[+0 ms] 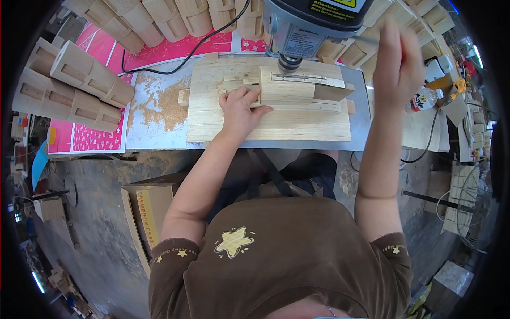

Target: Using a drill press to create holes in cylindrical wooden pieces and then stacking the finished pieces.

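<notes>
A light wooden block (287, 93) with a rounded face lies on a pale wooden board (212, 130) on the work table. At the block's left end is my left hand (240, 109), fingers bent against it and thumb along its near side. Just above the block's far edge hangs the chuck (289, 64) of a grey drill press (303, 40); whether the bit touches wood is hidden. A slotted metal strip (308, 78) runs along the block's top. Raised at the right, my right hand (398, 66) is closed around the end of the drill press lever (366, 39), slightly blurred.
Stacked wooden pieces with recesses (74, 87) stand at the left, and more line the back (164, 21). Sawdust (159, 101) covers part of the table. A black cable (180, 66) crosses behind the board. A plastic bottle (425, 99) lies at the right; a cardboard box (146, 212) sits below.
</notes>
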A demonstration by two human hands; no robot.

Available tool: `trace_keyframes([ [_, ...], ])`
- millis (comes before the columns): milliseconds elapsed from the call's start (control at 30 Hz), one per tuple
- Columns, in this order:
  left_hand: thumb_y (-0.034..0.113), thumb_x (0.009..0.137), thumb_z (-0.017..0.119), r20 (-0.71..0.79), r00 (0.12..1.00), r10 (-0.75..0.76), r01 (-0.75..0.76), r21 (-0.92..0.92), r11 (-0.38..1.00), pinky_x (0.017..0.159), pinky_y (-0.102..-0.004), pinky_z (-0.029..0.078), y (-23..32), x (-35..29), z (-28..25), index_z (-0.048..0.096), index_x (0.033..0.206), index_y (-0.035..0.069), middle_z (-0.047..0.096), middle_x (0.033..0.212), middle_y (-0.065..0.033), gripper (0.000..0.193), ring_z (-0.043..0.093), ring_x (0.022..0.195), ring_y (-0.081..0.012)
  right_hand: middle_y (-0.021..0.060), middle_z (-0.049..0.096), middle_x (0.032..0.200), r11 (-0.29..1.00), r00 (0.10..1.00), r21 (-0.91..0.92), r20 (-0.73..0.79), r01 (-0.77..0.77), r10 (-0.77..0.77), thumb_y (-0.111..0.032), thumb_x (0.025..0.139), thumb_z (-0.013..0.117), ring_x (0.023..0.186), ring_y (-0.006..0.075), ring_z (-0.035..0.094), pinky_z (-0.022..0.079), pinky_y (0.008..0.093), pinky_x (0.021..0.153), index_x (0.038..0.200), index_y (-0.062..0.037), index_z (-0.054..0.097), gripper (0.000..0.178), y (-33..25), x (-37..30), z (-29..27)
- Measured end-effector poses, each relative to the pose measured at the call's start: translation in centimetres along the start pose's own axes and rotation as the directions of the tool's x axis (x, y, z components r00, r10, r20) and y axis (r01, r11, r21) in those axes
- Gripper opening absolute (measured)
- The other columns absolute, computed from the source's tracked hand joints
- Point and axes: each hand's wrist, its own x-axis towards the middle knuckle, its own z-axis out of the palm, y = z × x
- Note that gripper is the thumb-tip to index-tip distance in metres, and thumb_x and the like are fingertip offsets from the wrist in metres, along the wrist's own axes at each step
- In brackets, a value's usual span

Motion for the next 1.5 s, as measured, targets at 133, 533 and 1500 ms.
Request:
trace_keyframes([
  [133, 0.032, 0.057, 0.08, 0.0, 1.0, -0.008, 0.008, -0.149, 0.989, 0.087, -0.0406, 0.026, 0.7, 1.0, 0.1, 0.067, 0.1, 0.009, 0.053, 0.081, -0.0023, 0.051, 0.051, 0.088, -0.021, 0.0088, 0.056, 0.068, 0.975, 0.971, -0.003, 0.097, -0.221, 0.22, -0.016, 0.09, 0.049, 0.068, 0.0146, 0.055, 0.043, 0.0264, 0.063, 0.089, 0.0036, 0.06, 0.023, 3.0, 6.9, 3.1],
  [533, 0.025, 0.055, 0.08, -0.049, 0.998, 0.027, -0.036, -0.202, 0.979, 0.086, -0.0383, 0.028, -0.5, 0.9, -1.0, 0.065, 0.087, 0.008, 0.055, 0.084, -0.0027, 0.039, 0.053, 0.088, -0.0209, 0.0097, 0.061, 0.092, 0.974, 0.683, -0.229, 0.71, -0.002, 0.168, -0.02, 0.077, 0.067, 0.091, 0.0292, 0.055, 0.042, 0.0385, 0.081, 0.102, -0.0079, 0.06, 0.028, 7.4, -10.3, -1.1],
  [1500, 0.037, 0.071, 0.079, 0.559, 0.701, -0.444, 0.709, -0.617, 0.341, 0.055, -0.0216, 0.043, 2.1, -0.5, -5.1, 0.061, 0.085, -0.005, 0.06, 0.075, -0.007, 0.047, 0.052, 0.062, -0.0091, 0.0118, 0.059, 0.088, 0.986, 0.691, -0.156, 0.719, 0.055, 0.075, -0.008, 0.069, 0.069, 0.085, 0.0316, 0.053, 0.043, 0.039, 0.075, 0.101, -0.0037, 0.059, 0.034, 3.8, -11.5, -0.9],
])
